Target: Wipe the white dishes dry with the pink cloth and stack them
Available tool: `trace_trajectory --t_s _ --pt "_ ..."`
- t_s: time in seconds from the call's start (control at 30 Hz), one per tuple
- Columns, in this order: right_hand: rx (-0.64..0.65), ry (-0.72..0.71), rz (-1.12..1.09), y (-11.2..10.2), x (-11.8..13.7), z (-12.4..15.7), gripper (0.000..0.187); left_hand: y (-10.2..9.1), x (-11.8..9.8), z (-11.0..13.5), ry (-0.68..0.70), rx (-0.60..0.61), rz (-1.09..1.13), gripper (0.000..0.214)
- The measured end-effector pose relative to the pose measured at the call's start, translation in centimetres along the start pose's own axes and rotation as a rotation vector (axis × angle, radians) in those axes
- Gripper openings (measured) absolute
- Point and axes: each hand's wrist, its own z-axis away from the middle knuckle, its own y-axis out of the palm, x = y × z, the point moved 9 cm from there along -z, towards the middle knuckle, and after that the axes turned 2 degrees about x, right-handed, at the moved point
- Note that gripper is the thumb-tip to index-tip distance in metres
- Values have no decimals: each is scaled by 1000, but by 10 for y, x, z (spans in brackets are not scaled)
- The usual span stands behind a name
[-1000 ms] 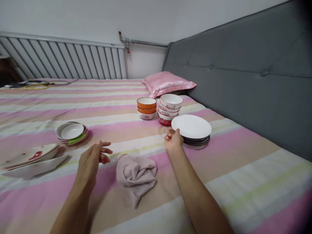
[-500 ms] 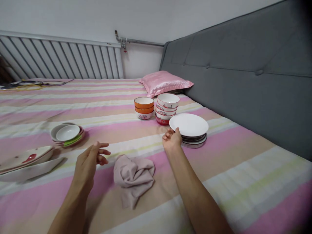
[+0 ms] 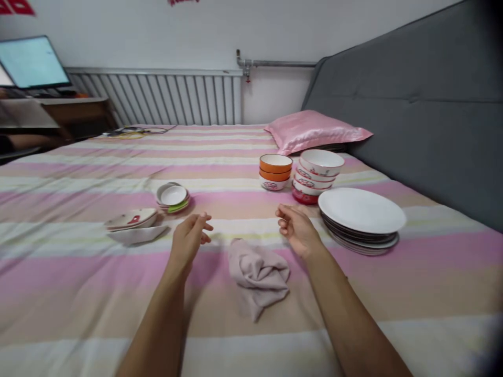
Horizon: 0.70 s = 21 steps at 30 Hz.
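Note:
My left hand [image 3: 189, 240] hovers over the striped bedspread, fingers loosely apart and holding nothing. To its left are a stack of small round dishes [image 3: 173, 195] with a green one among them, and oblong dishes [image 3: 133, 221] with a red mark. My right hand [image 3: 299, 230] is empty too, its fingers half curled and apart, just left of the stack of plates [image 3: 361, 210] topped by a large white one. Between my hands lies a crumpled pale pink cloth [image 3: 259, 275]. Beyond stand stacked orange and white bowls [image 3: 275, 170] and a taller stack of white and red bowls [image 3: 319, 170].
A shiny pink pillow [image 3: 316, 130] lies behind the bowls, by the grey headboard [image 3: 424, 115]. Cables [image 3: 135, 132] rest at the bed's far edge, before a radiator [image 3: 165, 97]. At far left, a monitor [image 3: 35, 63] stands on a desk, with part of a person below.
My right hand has come away from the white plate's edge and moved left of the stack. The view has turned left, bringing the monitor and desk in.

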Motion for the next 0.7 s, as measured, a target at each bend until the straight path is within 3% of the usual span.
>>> trace_trajectory --t_s 0.17,0.33,0.53,0.6,0.7 --pt "384 50 533 40 -27 20 27 -39 4 -7 40 -164 -504 33" --pt "672 15 800 62 -45 41 38 -62 6 -7 29 -275 -791 24" --pt "795 13 936 66 -60 46 42 -94 -1 -5 87 -434 -974 26" --pt "801 10 936 66 -62 45 42 -112 0 -5 60 -511 -1039 30" --pt "801 11 929 66 -62 45 43 -135 18 -9 -94 -560 -1084 55"
